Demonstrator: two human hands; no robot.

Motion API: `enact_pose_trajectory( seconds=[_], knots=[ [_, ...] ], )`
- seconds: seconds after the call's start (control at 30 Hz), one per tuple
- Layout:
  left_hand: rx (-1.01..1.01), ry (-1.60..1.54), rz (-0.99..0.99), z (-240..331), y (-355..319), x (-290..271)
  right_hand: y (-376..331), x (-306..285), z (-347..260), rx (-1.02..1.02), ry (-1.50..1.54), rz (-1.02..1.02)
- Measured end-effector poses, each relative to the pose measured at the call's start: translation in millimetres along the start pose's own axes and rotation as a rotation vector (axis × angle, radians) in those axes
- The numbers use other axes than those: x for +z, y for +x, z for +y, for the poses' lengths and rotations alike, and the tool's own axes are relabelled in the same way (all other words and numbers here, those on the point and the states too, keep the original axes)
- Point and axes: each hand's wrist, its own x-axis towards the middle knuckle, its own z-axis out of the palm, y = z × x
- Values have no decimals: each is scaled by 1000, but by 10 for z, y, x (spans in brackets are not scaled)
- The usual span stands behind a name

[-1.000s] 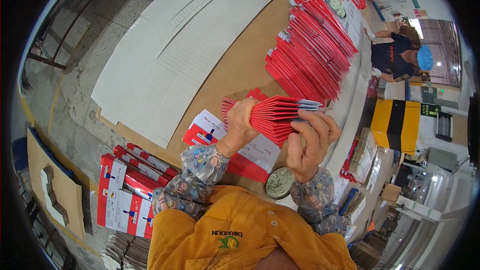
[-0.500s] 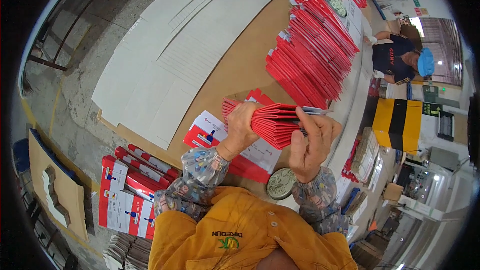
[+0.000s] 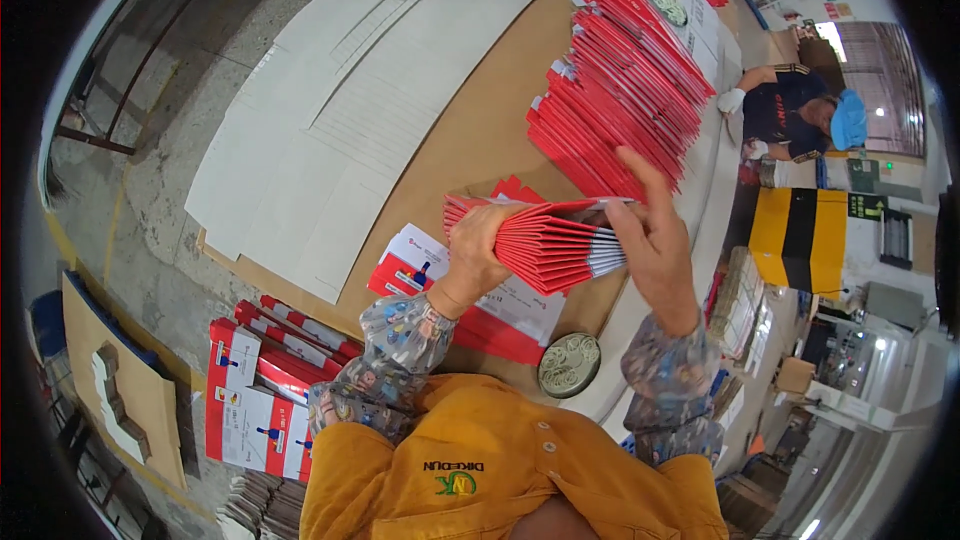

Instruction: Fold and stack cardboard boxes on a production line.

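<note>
Lower left of frame: red-and-white flat printed cartons (image 3: pixel 262 395) stacked on floor. Upper left to centre: pale grey cardboard sheets (image 3: pixel 340 110) spread over brown desk (image 3: pixel 480 130). Centre: left hand (image 3: pixel 482 250), grip clenched on left end of fanned bundle of red folded cards (image 3: pixel 545 245), held just above desk. Bundle's right end: right hand (image 3: pixel 655 240), fingers against card edges, index raised. Below hands: round embossed metal tin lid (image 3: pixel 569 365). Upper right: long slanted row of red cards (image 3: pixel 625 90); co-worker in blue cap (image 3: pixel 848 120) at far right.
</note>
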Motion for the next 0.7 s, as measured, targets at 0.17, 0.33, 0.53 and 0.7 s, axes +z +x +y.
enact_pose_trajectory(
  seconds=[0.17,0.33,0.53,0.7],
  knots=[
    [-32,-74,-36,11,9,17,13,-202,212,-5,-88,-202],
    [-91,-124,-35,-49,-1,38,-386,-428,392,68,110,191],
    [-398,-249,84,49,167,-209,-836,-1598,-122,38,-149,574],
    [-422,-218,328,388,347,-786,-916,-1761,-421,-14,-542,423]
  ],
)
